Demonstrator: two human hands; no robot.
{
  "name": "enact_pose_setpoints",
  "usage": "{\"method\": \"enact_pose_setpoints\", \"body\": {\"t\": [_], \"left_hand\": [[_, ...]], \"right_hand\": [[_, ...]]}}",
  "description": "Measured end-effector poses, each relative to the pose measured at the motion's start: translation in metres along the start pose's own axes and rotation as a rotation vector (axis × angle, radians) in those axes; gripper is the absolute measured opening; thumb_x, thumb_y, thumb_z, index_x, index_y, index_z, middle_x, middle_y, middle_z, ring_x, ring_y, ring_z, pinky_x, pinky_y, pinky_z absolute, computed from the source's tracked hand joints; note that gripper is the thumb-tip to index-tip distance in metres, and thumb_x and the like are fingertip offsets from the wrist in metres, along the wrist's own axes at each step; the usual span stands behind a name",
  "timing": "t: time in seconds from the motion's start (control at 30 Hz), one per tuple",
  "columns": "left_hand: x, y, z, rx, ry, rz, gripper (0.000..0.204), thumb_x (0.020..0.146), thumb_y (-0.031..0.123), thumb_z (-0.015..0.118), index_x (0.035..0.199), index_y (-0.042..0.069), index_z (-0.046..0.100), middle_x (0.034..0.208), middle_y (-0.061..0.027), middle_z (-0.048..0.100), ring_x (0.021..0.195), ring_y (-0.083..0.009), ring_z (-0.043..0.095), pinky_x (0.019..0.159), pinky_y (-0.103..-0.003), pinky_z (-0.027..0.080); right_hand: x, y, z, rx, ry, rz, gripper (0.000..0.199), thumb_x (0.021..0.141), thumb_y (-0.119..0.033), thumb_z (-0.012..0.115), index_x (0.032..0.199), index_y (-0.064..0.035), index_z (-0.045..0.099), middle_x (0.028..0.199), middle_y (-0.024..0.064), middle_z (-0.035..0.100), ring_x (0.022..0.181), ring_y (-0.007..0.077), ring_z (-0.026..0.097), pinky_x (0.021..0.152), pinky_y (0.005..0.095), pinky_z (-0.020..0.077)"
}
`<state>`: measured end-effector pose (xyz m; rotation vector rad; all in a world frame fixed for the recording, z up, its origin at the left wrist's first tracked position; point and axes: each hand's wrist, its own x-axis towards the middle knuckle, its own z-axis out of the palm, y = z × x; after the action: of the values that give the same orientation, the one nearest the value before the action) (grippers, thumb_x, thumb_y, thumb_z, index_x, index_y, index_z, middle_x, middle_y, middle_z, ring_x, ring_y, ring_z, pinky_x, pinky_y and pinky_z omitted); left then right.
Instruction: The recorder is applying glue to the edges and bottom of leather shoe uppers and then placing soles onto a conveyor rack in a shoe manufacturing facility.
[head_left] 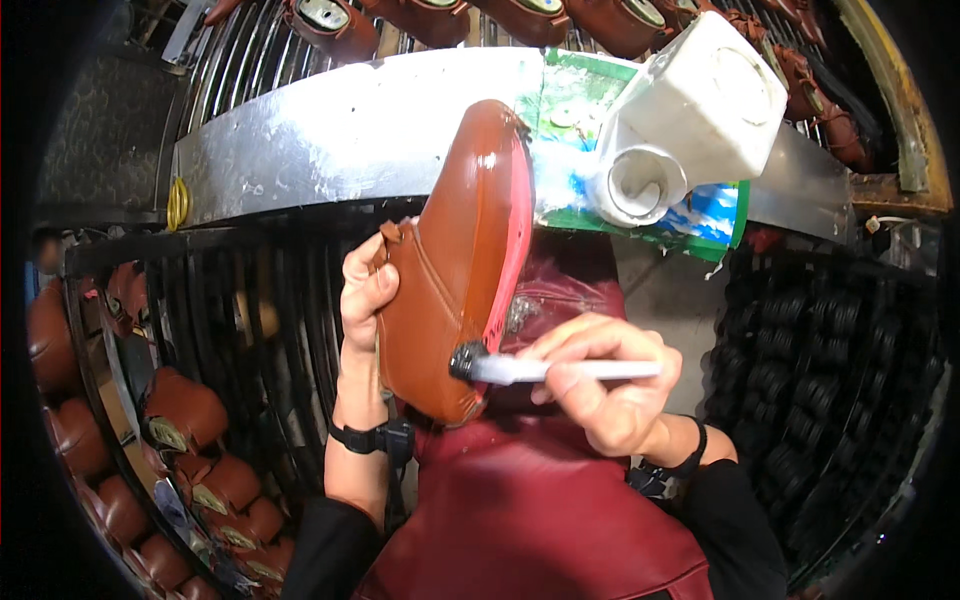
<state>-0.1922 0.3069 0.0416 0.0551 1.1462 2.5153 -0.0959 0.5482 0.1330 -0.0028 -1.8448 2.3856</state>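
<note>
Dark red apron [545, 520], smooth and glossy, spreads below the hands toward the lower edge, where it is cut off. Above it, the brown shoe [440, 270] is held up on a slant, its toe overlapping the front of a pale, scuffed metal bench [340, 130]; it covers part of that bench. Its leather is smooth with a bright glint, and a pink strip [512, 240] runs down one side. The left hand [366, 290] grips the shoe's edge, thumb in front, with some fingers hidden. The right hand [610, 385] pinches the pale handle of a brush [530, 370], whose dark, rounded bristle head meets the shoe near its lower end; whether it presses there is hard to tell. On the bench, an angular white plastic container [700, 110] with a round opening stands over a green-edged sheet [575, 95], hiding much of it. Racked brown shoes [190, 415] crowd the left; others along the top are cropped. Dark ridged pieces [810, 400] fill the right, too shadowed to make out singly.
</note>
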Motion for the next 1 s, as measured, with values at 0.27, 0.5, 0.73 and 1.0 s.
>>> {"method": "enact_pose_setpoints", "body": {"t": [0.27, 0.5, 0.73, 1.0], "left_hand": [[0.004, 0.007, 0.013, 0.044, 0.070, 0.030, 0.043, 0.099, 0.019, 0.068, 0.132, -0.008, 0.062, 0.112, -0.0140, 0.075, 0.094, -0.0199, 0.075, 0.086, -0.032, 0.061], [0.005, 0.014, 0.023, 0.021, 0.175, -0.003, 0.037, 0.105, 0.023, 0.060, 0.130, -0.004, 0.065, 0.110, -0.0125, 0.075, 0.093, -0.0188, 0.074, 0.083, -0.031, 0.061], [0.002, -0.001, 0.040, -0.204, 0.166, 0.002, 0.042, 0.110, 0.033, 0.055, 0.134, 0.001, 0.062, 0.122, -0.0143, 0.072, 0.106, -0.0255, 0.073, 0.091, -0.041, 0.061], [0.009, -0.018, 0.041, 0.167, 0.397, 0.154, 0.045, 0.110, 0.031, 0.055, 0.141, -0.002, 0.058, 0.130, -0.0133, 0.070, 0.112, -0.0226, 0.072, 0.098, -0.038, 0.061]], "right_hand": [[0.013, -0.022, -0.005, -0.090, -0.091, 0.094, 0.011, 0.095, -0.003, 0.067, 0.093, 0.0081, 0.067, 0.097, 0.0236, 0.075, 0.072, 0.0182, 0.070, 0.064, 0.0303, 0.0584], [0.023, -0.028, -0.009, -0.273, -0.245, -0.262, 0.020, 0.074, 0.005, 0.080, 0.091, 0.0102, 0.070, 0.089, 0.0227, 0.075, 0.080, 0.0253, 0.076, 0.072, 0.0336, 0.0599], [0.061, -0.047, -0.014, -0.211, -0.377, -0.331, 0.029, 0.075, -0.008, 0.074, 0.099, 0.0080, 0.067, 0.100, 0.0254, 0.074, 0.093, 0.0299, 0.073, 0.086, 0.0420, 0.0595], [0.150, -0.021, -0.029, -0.148, -0.261, -0.156, 0.021, 0.085, -0.006, 0.071, 0.101, 0.0080, 0.071, 0.095, 0.0193, 0.076, 0.081, 0.0228, 0.075, 0.077, 0.0358, 0.0609]]}}
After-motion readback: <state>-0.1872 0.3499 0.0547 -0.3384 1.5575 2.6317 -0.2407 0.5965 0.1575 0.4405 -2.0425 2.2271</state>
